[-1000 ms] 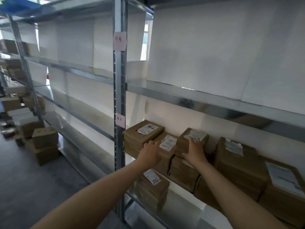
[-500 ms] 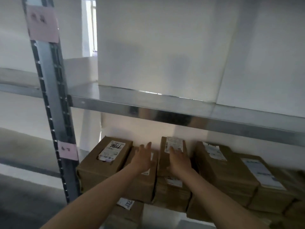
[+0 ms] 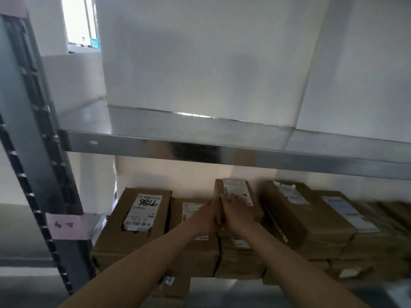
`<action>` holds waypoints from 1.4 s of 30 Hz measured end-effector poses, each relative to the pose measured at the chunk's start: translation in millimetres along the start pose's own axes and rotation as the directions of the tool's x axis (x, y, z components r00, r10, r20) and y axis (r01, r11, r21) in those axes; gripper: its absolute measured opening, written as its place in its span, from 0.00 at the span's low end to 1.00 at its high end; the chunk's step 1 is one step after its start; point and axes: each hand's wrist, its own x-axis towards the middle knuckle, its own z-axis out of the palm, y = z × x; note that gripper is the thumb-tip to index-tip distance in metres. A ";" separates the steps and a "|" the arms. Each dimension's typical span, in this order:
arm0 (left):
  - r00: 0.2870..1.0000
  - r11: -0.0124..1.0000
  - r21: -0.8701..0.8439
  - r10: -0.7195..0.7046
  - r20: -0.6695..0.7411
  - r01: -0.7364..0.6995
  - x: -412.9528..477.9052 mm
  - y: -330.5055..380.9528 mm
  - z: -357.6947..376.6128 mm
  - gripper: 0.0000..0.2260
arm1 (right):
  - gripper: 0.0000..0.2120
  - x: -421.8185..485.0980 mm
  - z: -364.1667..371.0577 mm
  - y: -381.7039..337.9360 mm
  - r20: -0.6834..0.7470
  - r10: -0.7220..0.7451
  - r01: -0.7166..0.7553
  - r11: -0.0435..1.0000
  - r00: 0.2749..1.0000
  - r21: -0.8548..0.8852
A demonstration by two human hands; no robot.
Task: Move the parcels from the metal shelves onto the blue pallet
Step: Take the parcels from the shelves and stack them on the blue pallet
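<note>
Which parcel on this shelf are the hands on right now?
The top parcel of the middle stack, sitting higher than its neighbours: the left hand presses its left side, the right hand lies on its label.

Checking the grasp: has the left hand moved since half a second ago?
Yes: the left hand moved rightward, away from the T786 parcel, up against the top parcel under the right hand.

- Parcels (image 3: pixel 106 247): plain brown cardboard.
- Labels (image 3: pixel 144 210): white with fine black print and barcodes; one carries black marker handwriting.
- Shelf (image 3: pixel 222 150): silver-grey metal with a glossy, reflective front edge.
- Upright (image 3: pixel 29 130): dull grey, with rows of dark slots.
- Tag (image 3: pixel 66 225): pale pink with dark handwriting.
- Backing panels (image 3: pixel 200 52): white.
</note>
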 end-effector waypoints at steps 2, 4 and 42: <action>1.000 1.000 -0.015 0.002 0.011 -0.002 0.2 -1.9 3.8 0.37 | 0.40 0.2 2.7 2.0 -0.036 0.020 -0.020 1.000 0.999 -0.004; 1.000 0.997 -0.081 -0.004 -0.019 0.002 1.1 -1.2 7.5 0.37 | 0.41 -0.9 3.1 7.9 -0.067 0.079 -0.076 0.996 0.995 0.041; 0.900 0.975 -0.121 0.120 -0.418 -0.186 -48.3 81.8 9.3 0.30 | 0.31 -113.7 -55.7 73.3 -0.252 0.216 0.011 0.738 0.943 0.675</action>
